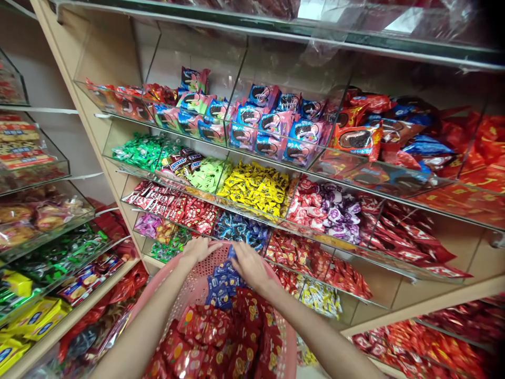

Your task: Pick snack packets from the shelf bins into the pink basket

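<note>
A pink plastic basket [290, 337] stands at the bottom centre, holding many red candy packets [213, 337] and a smaller group of blue packets [223, 284] near its far side. My left hand [197, 250] grips the far rim of the basket, fingers bent over it. Just to the right, my right hand [249, 266] is at the same rim beside the blue packets, its fingers close together; a blue packet shows by its fingertips, and what it holds, if anything, is partly hidden.
Clear-fronted shelves ahead hold wrapped cakes [272, 123], yellow candies [256, 187], green candies [138, 151] and purple candies [341, 210]. More stocked shelves [74, 110] rise on the left. A slanted wooden edge [430, 305] crosses the lower right.
</note>
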Tool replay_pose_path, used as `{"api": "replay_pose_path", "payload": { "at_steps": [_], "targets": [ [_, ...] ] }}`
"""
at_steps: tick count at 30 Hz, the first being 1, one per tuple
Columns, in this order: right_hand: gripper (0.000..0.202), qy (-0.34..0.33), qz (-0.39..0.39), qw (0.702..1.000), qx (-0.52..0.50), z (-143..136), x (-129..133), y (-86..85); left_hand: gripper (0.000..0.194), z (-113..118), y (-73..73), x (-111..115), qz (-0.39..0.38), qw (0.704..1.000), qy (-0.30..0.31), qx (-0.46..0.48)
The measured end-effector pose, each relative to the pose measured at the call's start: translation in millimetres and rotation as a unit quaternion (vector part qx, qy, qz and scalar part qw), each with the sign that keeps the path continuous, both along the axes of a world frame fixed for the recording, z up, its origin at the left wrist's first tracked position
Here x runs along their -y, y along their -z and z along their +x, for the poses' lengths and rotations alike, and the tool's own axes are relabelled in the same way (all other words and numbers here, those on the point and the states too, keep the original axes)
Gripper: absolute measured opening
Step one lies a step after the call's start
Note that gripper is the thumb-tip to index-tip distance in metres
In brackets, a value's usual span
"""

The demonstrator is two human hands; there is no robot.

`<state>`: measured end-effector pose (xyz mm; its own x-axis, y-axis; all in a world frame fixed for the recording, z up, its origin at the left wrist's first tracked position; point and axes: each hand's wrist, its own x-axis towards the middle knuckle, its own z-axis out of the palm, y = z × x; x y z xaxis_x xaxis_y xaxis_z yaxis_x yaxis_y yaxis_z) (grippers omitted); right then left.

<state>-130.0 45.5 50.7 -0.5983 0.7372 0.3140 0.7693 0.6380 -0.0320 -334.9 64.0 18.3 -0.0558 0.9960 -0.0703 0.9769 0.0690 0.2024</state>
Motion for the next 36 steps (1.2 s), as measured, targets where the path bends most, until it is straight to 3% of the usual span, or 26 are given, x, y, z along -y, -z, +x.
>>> {"api": "replay_pose_path", "payload": {
  "at_steps": [4, 7, 13, 18, 25, 32, 36],
  "targets": [
    [0.045, -0.097, -0.089, 0.991, 0.005, -7.4, 27.1, 20.1, 0.076, -0.6, 0.7, 1.0, 0.001, 1.0, 0.003, -0.006],
    [0.04, -0.117, -0.122, 0.983, 0.069, -7.1, 33.3, 35.4, 0.076, -1.0, 0.9, 1.1, 0.001, 1.0, 0.005, -0.014],
    [0.032, -0.046, -0.101, 0.987, 0.118, -9.3, 35.9, 45.2, 0.08, -0.3, -1.0, 1.2, 0.002, 1.0, 0.009, -0.014],
    [0.041, -0.004, -0.118, 0.986, 0.116, -13.4, 39.4, 45.3, 0.08, 0.3, -2.3, 1.8, 0.0, 1.0, 0.005, -0.013],
    [0.057, 0.016, -0.198, 0.979, -0.038, 11.2, 33.3, 54.1, 0.074, -0.6, -1.8, 1.1, 0.001, 1.0, 0.011, -0.011],
    [0.036, 0.027, -0.229, 0.954, -0.193, 22.1, 21.9, 67.5, 0.076, -0.6, -2.2, 0.5, -0.004, 1.0, -0.001, -0.001],
    [0.027, 0.034, -0.214, 0.95, -0.225, 21.0, 19.5, 61.6, 0.08, 0.0, -3.4, 1.0, -0.004, 1.0, 0.0, 0.002]
  ]
}}
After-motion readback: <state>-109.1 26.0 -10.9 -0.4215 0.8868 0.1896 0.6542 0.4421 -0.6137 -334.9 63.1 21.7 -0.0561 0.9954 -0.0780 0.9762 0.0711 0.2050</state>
